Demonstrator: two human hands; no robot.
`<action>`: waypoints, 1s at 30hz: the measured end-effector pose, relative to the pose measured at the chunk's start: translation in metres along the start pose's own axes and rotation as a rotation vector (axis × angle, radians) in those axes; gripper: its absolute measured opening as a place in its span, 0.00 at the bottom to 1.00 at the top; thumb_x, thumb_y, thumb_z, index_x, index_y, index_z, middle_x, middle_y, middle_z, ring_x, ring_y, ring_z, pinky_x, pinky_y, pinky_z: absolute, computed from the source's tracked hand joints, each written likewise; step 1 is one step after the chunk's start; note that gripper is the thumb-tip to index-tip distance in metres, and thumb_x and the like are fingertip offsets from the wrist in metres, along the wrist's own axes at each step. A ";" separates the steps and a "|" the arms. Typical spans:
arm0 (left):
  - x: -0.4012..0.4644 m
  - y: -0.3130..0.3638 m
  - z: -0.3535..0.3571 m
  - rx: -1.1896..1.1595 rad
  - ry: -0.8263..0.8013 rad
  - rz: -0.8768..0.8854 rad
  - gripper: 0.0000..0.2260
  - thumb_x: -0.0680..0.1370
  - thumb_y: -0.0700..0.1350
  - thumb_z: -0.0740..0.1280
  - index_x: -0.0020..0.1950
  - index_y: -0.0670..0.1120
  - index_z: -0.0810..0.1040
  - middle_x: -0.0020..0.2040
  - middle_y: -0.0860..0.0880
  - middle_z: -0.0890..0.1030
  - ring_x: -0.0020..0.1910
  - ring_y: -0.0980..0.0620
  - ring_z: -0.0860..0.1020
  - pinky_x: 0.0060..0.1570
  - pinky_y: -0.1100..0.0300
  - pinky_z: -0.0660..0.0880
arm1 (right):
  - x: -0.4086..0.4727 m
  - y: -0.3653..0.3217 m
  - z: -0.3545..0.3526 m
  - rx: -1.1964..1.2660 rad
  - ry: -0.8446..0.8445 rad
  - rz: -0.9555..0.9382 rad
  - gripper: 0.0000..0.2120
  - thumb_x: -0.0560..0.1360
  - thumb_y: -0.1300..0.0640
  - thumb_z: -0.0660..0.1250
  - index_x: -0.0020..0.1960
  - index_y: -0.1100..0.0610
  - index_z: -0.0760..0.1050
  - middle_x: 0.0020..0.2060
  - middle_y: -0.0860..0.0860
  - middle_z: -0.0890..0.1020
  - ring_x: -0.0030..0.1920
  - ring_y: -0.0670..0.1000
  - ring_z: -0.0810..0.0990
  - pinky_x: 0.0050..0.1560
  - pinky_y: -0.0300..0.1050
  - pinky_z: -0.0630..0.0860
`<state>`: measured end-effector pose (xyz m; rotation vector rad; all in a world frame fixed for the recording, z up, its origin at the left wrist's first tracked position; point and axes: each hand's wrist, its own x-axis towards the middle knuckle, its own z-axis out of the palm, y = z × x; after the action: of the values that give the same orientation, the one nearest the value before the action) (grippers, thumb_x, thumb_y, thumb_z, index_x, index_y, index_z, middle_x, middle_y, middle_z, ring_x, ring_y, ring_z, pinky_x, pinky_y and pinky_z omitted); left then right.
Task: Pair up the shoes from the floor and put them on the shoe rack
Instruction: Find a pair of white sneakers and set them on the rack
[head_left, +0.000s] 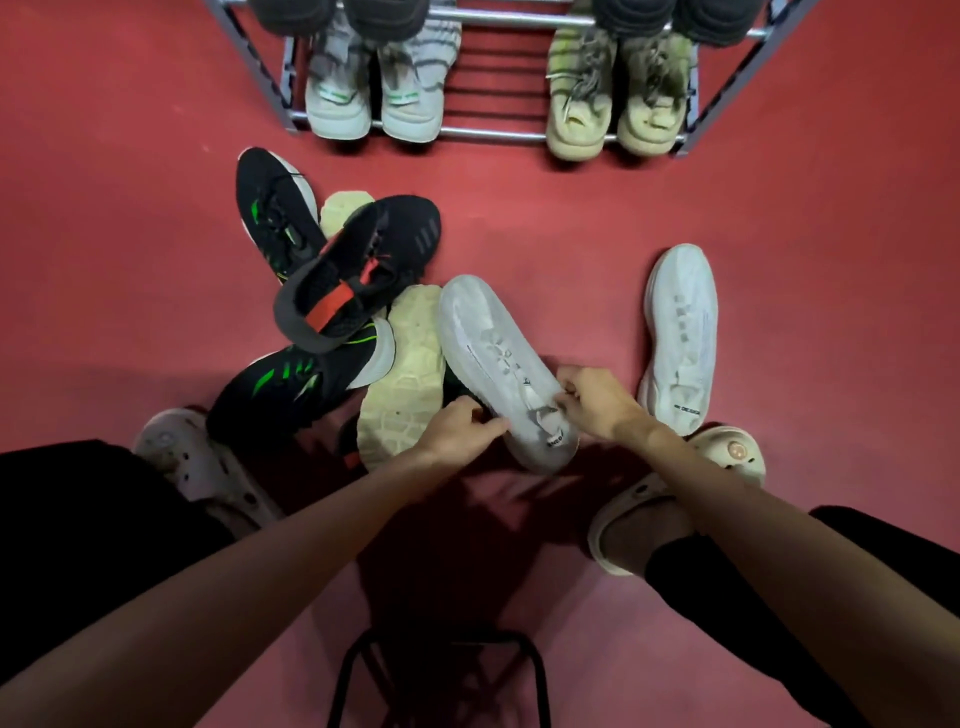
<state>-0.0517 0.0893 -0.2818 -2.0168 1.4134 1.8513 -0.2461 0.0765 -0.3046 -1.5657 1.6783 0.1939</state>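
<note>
Shiny metal rack bars (493, 136), matt red floor (805, 260), knit-cloth black sneaker (358, 270)

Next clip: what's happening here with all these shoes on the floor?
A person seated over a red floor holds a white sneaker with both hands: the left hand at its heel side, the right hand gripping its collar. Its match lies alone to the right. A heap of black sneakers and an upturned one waits at left. The shoe rack ahead already carries two pairs on its lowest bars.
</note>
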 end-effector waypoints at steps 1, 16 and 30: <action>0.000 0.002 -0.001 -0.006 -0.023 -0.006 0.21 0.72 0.56 0.69 0.55 0.40 0.77 0.48 0.41 0.82 0.48 0.43 0.81 0.51 0.52 0.76 | -0.004 -0.001 -0.004 0.053 0.031 -0.015 0.13 0.74 0.60 0.63 0.33 0.55 0.64 0.30 0.51 0.73 0.38 0.55 0.72 0.40 0.48 0.66; 0.005 0.057 0.007 -0.331 -0.051 0.139 0.25 0.74 0.39 0.70 0.70 0.47 0.68 0.59 0.42 0.80 0.56 0.46 0.80 0.57 0.47 0.79 | -0.024 0.031 -0.031 0.441 0.420 0.053 0.16 0.79 0.53 0.58 0.39 0.62 0.74 0.38 0.61 0.79 0.43 0.62 0.78 0.50 0.54 0.74; 0.008 0.051 0.006 -0.298 -0.066 0.158 0.24 0.75 0.37 0.69 0.69 0.49 0.69 0.49 0.49 0.80 0.48 0.53 0.81 0.44 0.63 0.81 | -0.004 0.092 -0.009 0.240 0.346 0.633 0.40 0.64 0.47 0.74 0.68 0.58 0.58 0.62 0.61 0.64 0.61 0.66 0.68 0.64 0.58 0.66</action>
<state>-0.0900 0.0590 -0.2641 -1.9915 1.3869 2.2948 -0.3320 0.0940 -0.3333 -0.8860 2.3390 0.0376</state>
